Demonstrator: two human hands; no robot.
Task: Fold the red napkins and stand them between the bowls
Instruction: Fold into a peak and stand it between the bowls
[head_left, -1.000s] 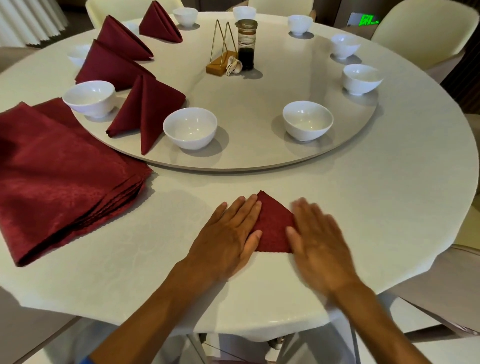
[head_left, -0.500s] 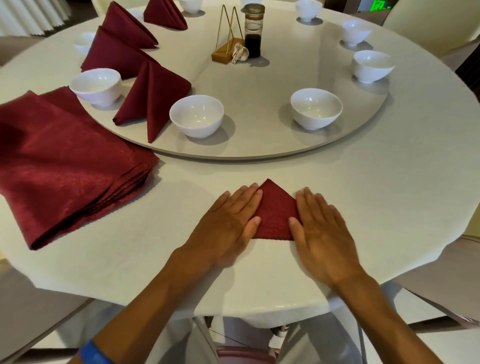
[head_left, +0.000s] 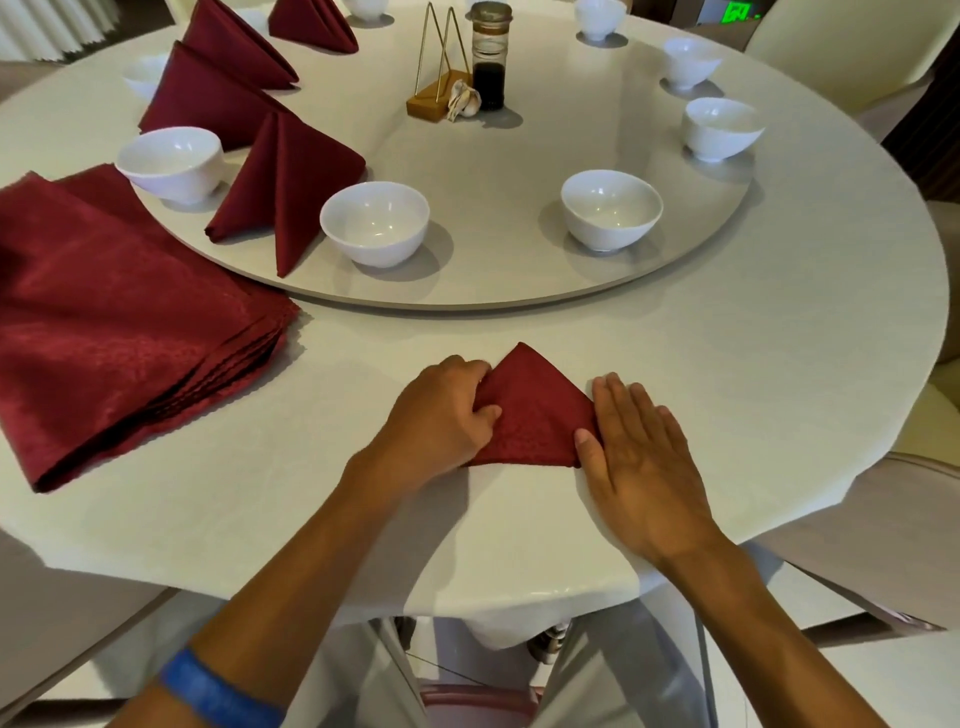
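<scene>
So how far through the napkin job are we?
Done: four folded napkins stand on the turntable. In hand: the left hand grips a triangle-folded napkin; the right hand lies flat beside it. Left: the gap between the two nearest bowls, gaps further right, and the stack.

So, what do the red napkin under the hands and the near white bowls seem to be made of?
Folded napkin: woven cloth, probably damask, with a faint pattern and soft sheen. Near bowls: glazed ceramic or porcelain, judging by the glossy white highlights; melamine cannot be excluded.
</scene>
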